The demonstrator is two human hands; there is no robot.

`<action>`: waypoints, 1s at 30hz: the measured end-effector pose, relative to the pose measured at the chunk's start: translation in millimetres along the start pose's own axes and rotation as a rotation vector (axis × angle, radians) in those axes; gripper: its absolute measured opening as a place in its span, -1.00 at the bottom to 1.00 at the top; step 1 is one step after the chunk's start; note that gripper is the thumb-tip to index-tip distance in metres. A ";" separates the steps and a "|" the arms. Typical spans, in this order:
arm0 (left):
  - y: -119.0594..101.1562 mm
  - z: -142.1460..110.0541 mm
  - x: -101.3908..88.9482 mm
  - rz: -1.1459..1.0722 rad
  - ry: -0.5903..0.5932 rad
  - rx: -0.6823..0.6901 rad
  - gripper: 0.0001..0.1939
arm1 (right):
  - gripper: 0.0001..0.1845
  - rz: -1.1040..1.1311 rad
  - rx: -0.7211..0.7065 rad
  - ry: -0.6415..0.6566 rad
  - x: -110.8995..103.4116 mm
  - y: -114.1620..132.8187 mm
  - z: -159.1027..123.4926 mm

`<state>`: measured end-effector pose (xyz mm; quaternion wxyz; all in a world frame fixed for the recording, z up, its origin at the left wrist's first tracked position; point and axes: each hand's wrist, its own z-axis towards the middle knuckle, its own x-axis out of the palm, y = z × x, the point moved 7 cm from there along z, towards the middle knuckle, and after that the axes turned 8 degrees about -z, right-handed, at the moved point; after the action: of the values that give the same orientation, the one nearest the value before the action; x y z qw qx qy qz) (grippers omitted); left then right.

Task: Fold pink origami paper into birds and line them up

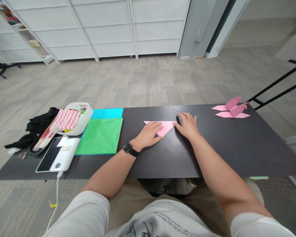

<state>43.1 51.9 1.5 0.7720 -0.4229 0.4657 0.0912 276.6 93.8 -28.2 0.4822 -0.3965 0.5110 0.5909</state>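
A pink sheet of paper [166, 127], folded into a triangle, lies on the dark table with its long edge away from me and a point toward me. My left hand [150, 134] rests flat over the triangle's left part, fingers stretched out. At the right corner is my right hand [188, 125], its thumb by the paper's tip. Between that thumb and the fingers sits a small dark, rounded object [179, 119]; its kind cannot be made out, as the hand partly covers it.
Pink folded paper birds [234, 111] stand at the table's far right. Green paper [102, 136] lies over blue sheets [108, 113] on the left. Beyond are a white basket [88, 116], a phone and power bank [65, 154] with a cable, and black cloth [43, 119].
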 end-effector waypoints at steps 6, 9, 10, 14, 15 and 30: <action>1.5 -0.1 -2.7 -0.106 -0.011 0.066 -0.33 | -0.57 0.072 -0.162 -0.037 -8.7 19.1 -5.0; -2.0 0.6 -1.2 -0.159 0.014 0.132 -0.29 | -0.66 0.117 -0.246 -0.030 -9.5 30.4 -9.3; -2.7 0.5 -0.7 -0.168 0.022 0.144 -0.29 | -0.69 0.131 -0.264 -0.025 -9.2 33.0 -10.6; -3.8 -0.2 -4.0 -0.143 0.002 0.136 -0.34 | -0.80 0.222 -0.234 -0.039 -8.5 32.6 -11.1; -3.8 -0.3 -6.5 -0.130 -0.018 0.124 -0.35 | -0.82 0.254 -0.208 -0.045 -8.7 30.1 -9.8; 16.0 -6.6 -47.4 -0.266 -0.537 0.019 -0.54 | -0.91 0.671 -0.307 -0.415 -74.7 40.0 -26.5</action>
<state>4.3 69.1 28.7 0.8767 -0.4336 0.1860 0.0933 253.3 54.8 48.1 0.2913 -0.1479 0.4100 0.8516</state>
